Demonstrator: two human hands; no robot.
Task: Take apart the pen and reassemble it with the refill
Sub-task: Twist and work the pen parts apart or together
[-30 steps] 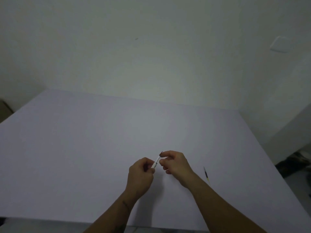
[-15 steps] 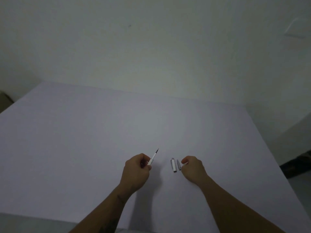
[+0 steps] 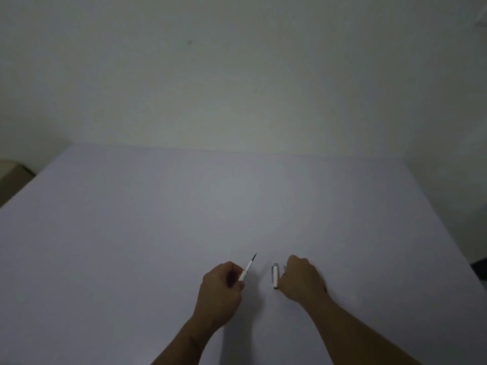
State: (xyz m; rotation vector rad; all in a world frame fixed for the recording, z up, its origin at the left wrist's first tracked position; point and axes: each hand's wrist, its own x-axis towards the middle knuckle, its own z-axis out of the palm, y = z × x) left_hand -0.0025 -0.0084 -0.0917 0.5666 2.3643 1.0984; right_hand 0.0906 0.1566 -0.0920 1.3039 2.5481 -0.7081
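My left hand [image 3: 220,293] grips the white pen body [image 3: 246,270], whose dark tip points up and to the right, clear of the table. The white pen cap [image 3: 275,276] lies on the table just left of my right hand [image 3: 301,281]. A thin grey part [image 3: 284,268] shows at that hand's fingertips. My right hand rests knuckles-up with curled fingers, and its palm is hidden. A dark sliver [image 3: 325,289] peeks out at its right edge; I cannot tell what it is.
The work lies on a wide pale lavender table [image 3: 184,219] that meets a plain wall at the back. A brownish object [image 3: 13,177] sits beyond the table's left edge. The right edge drops to a dark floor.
A second ago both hands were together on the pen. They then parted; the cap and grey part were set down. My right hand has since shifted slightly over the grey part.
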